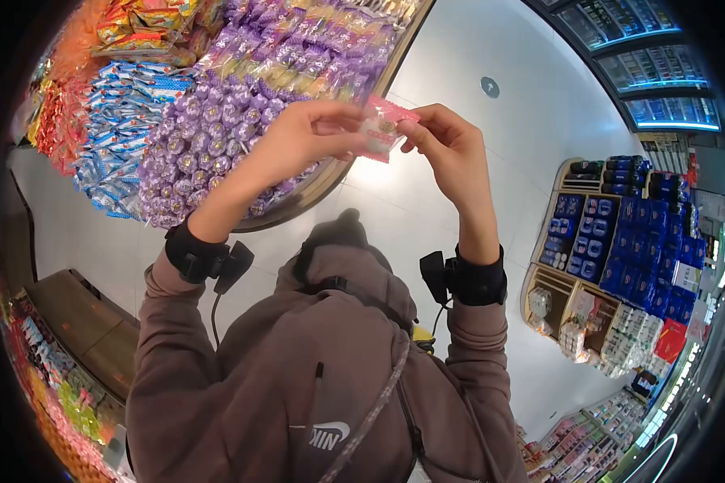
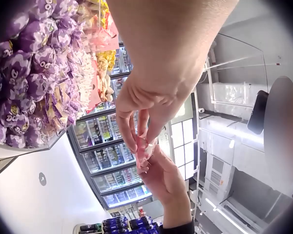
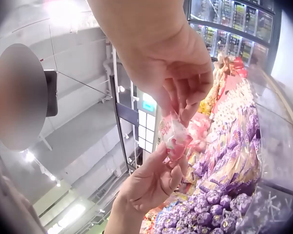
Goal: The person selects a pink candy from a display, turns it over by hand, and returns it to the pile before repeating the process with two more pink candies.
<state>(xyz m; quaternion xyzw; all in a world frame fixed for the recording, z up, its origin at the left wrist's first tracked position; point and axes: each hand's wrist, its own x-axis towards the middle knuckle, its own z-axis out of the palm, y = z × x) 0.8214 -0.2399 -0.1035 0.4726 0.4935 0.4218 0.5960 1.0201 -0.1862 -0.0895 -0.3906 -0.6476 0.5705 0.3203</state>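
A small pink-and-white candy packet [image 1: 381, 129], its wrapper partly see-through, is held up between both hands. My left hand [image 1: 310, 141] pinches one side of it between thumb and fingers. On the opposite side, my right hand [image 1: 453, 153] grips the packet's edge with thumb and forefinger. In the right wrist view the packet [image 3: 175, 139] shows a pale piece inside, with the right hand [image 3: 178, 80] above and the left hand [image 3: 154, 183] below. Purple round wrapped candies [image 1: 209, 133] lie piled on the display just beyond my left forearm.
Blue-and-white packets [image 1: 121, 133], orange bags [image 1: 149, 28] and long purple-wrapped sweets [image 1: 306, 48] fill the same rounded display. A shelf unit with blue packs [image 1: 640, 241] stands at the right. Lit shelves [image 1: 620, 48] line the back, and a dark bench [image 1: 80, 322] is at the left.
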